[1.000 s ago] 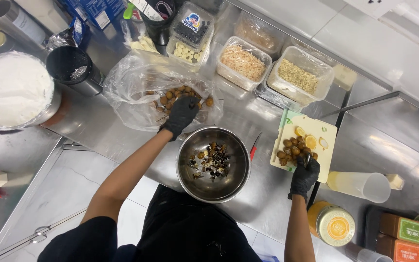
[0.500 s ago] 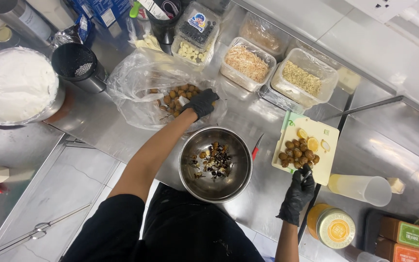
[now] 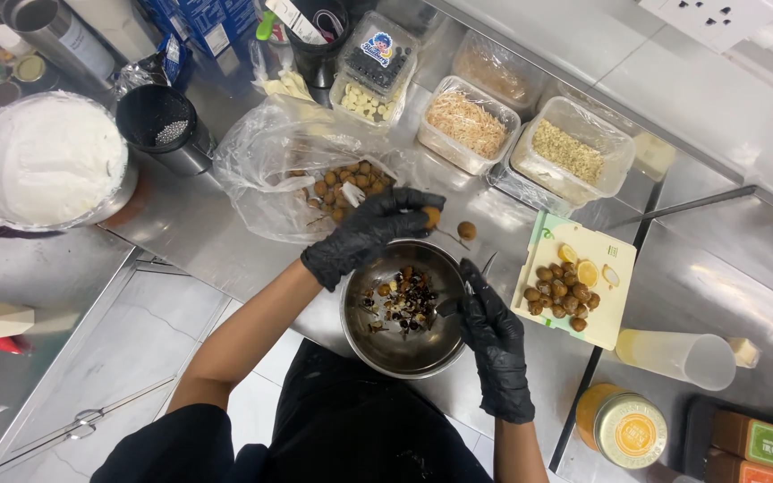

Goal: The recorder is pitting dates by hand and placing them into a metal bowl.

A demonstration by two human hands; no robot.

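Note:
My left hand (image 3: 370, 234), in a black glove, holds a small round brown fruit (image 3: 431, 216) just above the far rim of a steel bowl (image 3: 385, 342). A second brown fruit (image 3: 466, 230) hangs on a thin stem beside it. My right hand (image 3: 494, 335), also gloved, rests at the bowl's right rim and grips a small dark-handled knife (image 3: 483, 268). The bowl holds dark peels and seeds. A clear plastic bag (image 3: 261, 170) with more brown fruits lies behind the bowl. A cutting board (image 3: 615, 309) at the right carries peeled fruits and lemon slices.
A big bowl of white cream (image 3: 46, 161) and a dark cup (image 3: 158, 121) stand at the left. Plastic tubs of shredded and chopped toppings (image 3: 565, 152) line the back. A clear cup (image 3: 686, 356), a yellow-lidded jar (image 3: 624, 429) and small boxes sit at the right.
My left hand drew back from the bag with a fruit to the bowl's far rim. My right hand left the cutting board and moved left to the bowl's right rim.

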